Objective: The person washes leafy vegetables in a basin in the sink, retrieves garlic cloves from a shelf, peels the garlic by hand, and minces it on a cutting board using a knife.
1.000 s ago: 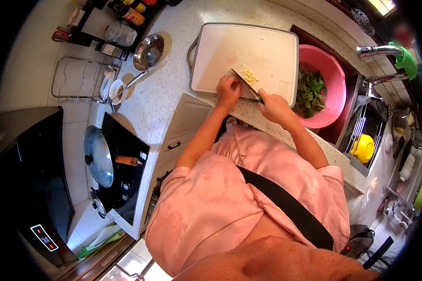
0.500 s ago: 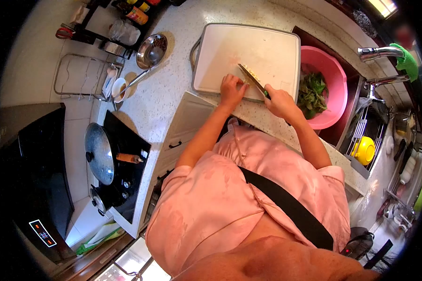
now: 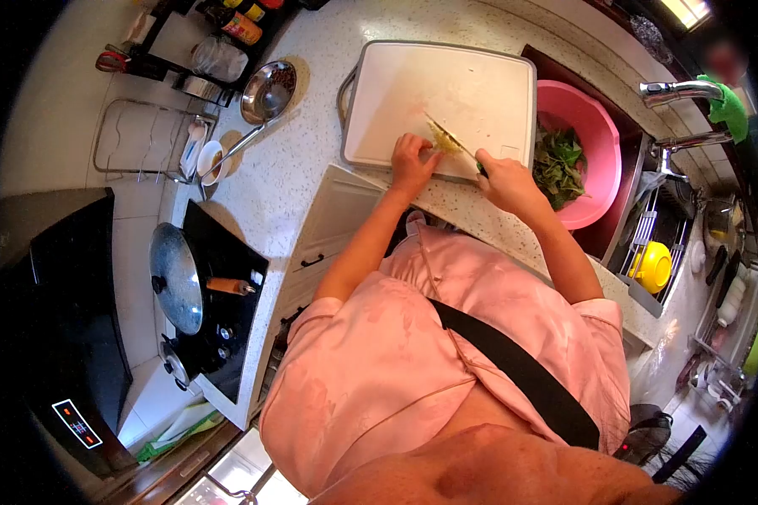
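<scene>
Knife [image 3: 456, 140] in right hand [image 3: 508, 181], handle gripped firmly, fingers wrapped round. Blade slants over cutting board [image 3: 396, 84], tip pointing up-left toward the board's far side, handle end by the near edge, right of its middle. Chopped pale pieces [image 3: 444, 145] lie in a small heap along the blade's left side, inward from the board's near edge. Left hand [image 3: 413, 160] at that same near edge, fingers curled, tips just beside the heap; can't tell from where I stand whether they pinch anything.

Board lies flat on speckled worktop [image 3: 328, 84], its near edge close to the worktop's front edge. Pink basin [image 3: 604, 151] off the board's right edge, leafy greens [image 3: 558, 168] inside. Metal bowl [image 3: 268, 91] on the worktop off the board's left edge, small dark bits in it. Further left, near the worktop's edge by the stove, white cup [image 3: 210, 158]; long metal handle [image 3: 244, 141] slants between cup and bowl. Pan with glass lid [image 3: 177, 278] on stove. Tap [image 3: 682, 91] beyond basin, green cloth [image 3: 730, 111] over it. Yellow bowl [image 3: 651, 267] in rack, right of basin.
</scene>
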A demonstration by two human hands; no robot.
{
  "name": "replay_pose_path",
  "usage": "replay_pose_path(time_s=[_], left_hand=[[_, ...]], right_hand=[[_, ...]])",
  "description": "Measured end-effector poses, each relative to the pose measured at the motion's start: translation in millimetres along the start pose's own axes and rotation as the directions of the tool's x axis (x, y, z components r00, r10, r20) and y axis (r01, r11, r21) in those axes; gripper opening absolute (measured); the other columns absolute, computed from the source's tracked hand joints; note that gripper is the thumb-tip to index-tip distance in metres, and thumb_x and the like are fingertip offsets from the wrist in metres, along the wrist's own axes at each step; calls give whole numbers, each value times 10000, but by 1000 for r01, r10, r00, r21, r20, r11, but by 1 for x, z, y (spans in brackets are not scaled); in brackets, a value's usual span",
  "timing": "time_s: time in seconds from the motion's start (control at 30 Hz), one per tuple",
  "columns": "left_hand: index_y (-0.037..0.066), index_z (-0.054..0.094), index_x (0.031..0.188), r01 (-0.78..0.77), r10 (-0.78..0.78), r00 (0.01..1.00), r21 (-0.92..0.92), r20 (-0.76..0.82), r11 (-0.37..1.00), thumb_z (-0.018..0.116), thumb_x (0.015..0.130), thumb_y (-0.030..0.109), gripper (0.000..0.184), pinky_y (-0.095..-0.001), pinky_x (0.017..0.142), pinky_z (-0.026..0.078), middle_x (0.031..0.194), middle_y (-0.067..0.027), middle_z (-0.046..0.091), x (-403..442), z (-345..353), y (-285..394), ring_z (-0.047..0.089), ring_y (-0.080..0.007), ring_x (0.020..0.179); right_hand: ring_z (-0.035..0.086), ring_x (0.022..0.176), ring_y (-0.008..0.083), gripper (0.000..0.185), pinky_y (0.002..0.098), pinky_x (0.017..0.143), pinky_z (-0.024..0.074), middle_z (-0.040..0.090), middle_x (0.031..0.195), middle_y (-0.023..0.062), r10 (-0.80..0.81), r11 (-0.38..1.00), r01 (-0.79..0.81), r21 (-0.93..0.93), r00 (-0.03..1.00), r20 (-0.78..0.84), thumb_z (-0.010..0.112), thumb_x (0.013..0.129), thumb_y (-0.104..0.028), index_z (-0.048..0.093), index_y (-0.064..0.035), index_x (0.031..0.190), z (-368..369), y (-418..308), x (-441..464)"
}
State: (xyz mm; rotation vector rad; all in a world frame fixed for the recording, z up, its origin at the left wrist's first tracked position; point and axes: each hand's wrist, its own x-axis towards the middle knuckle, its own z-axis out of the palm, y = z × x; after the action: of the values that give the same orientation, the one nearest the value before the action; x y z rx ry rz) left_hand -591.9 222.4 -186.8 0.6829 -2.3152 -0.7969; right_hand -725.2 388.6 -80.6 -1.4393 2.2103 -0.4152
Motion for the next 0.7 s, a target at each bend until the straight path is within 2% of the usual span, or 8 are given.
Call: replay_pose_path(time_s=[0.07,0.2,0.27,0.4,0.5,0.57,0.7], left_hand=[[46,577,791,34,-33,999,-31,32,999,757,696,156,231,-400,712,431,824,-101,538,2,-1,1,526,-300,810],[45,579,792,1,0,1000,-28,7,1000,754,696,151,227,-394,707,432,816,-100,537,-1,-2,0,528,-298,803],[40,582,797,-3,3,1000,-15,8,1000,767,705,167,242,-368,654,438,789,-98,538,0,-1,-3,543,-269,755],[42,580,800,-26,26,1000,-16,-16,1000,770,693,148,242,-365,649,436,775,-97,529,5,-1,-3,538,-270,745],[41,580,802,-26,26,1000,-25,-14,999,774,690,141,245,-363,641,437,776,-96,529,0,-1,-3,537,-269,735],[46,573,789,37,-36,999,-41,37,998,758,682,129,230,-390,708,441,817,-97,532,1,-1,-3,529,-289,808],[49,575,793,38,-36,998,-47,46,998,763,684,132,232,-394,711,440,820,-97,534,-2,-1,-5,528,-289,814]], right_hand=[[600,803,444,192,534,709,456,626,814,246,27,999,-25,-26,998,52,492,820,-124,465,-53,997,8,3,5],[597,810,449,196,535,710,455,624,818,250,35,999,-35,-5,998,58,485,826,-126,461,-53,1006,2,-2,2],[596,812,451,203,537,711,454,624,818,249,20,1000,-21,20,999,46,489,823,-128,461,-51,1009,4,-1,4],[597,813,449,199,537,715,453,623,817,253,9,1000,-9,5,999,46,492,827,-136,464,-49,1004,2,-1,7],[598,818,444,201,533,716,454,624,822,248,14,997,-17,70,999,39,505,833,-145,466,-52,1008,-1,-3,2],[599,822,441,207,529,713,455,627,826,238,34,999,-34,-4,995,91,516,838,-149,463,-55,1014,8,2,6],[596,832,442,210,528,714,455,629,836,233,37,998,-42,49,995,93,527,836,-154,465,-57,1011,0,0,3]])
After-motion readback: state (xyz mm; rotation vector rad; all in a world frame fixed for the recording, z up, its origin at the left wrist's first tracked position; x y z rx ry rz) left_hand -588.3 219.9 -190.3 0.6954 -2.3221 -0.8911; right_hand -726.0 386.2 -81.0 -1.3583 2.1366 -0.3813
